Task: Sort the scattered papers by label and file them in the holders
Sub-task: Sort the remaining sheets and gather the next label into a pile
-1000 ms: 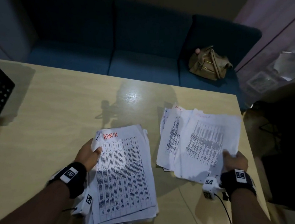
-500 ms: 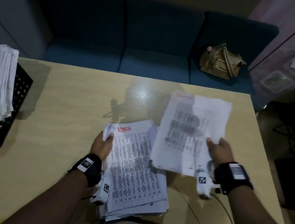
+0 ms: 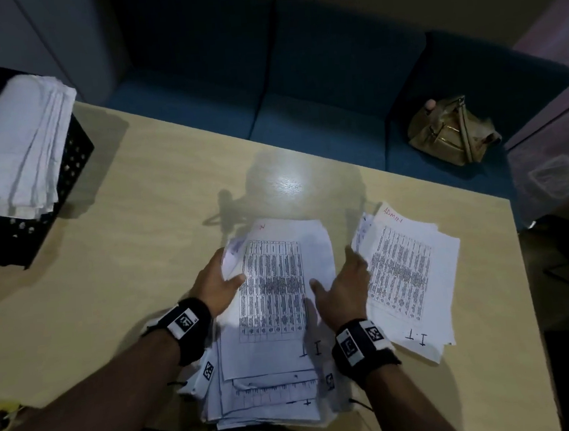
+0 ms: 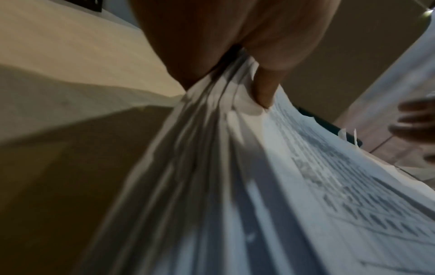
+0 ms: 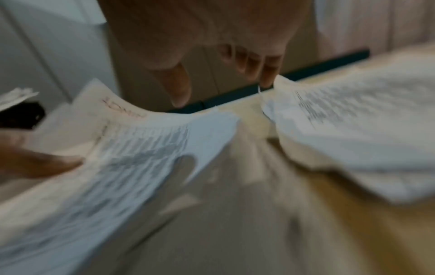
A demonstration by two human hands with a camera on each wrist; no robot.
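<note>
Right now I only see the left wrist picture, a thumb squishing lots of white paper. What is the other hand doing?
Observer: The right hand is open and holds nothing. It is between the stack of white printed papers that the left hand grips and a second pile of white printed sheets on the pale wooden table.
Operator: What's written on that second pile?
Observer: Red "ADMIN" at its far end, black "I.T" at its near end.
Operator: Where's the holder?
Observer: A black perforated holder, with folded white papers in it, stands at the table's far left.
</note>
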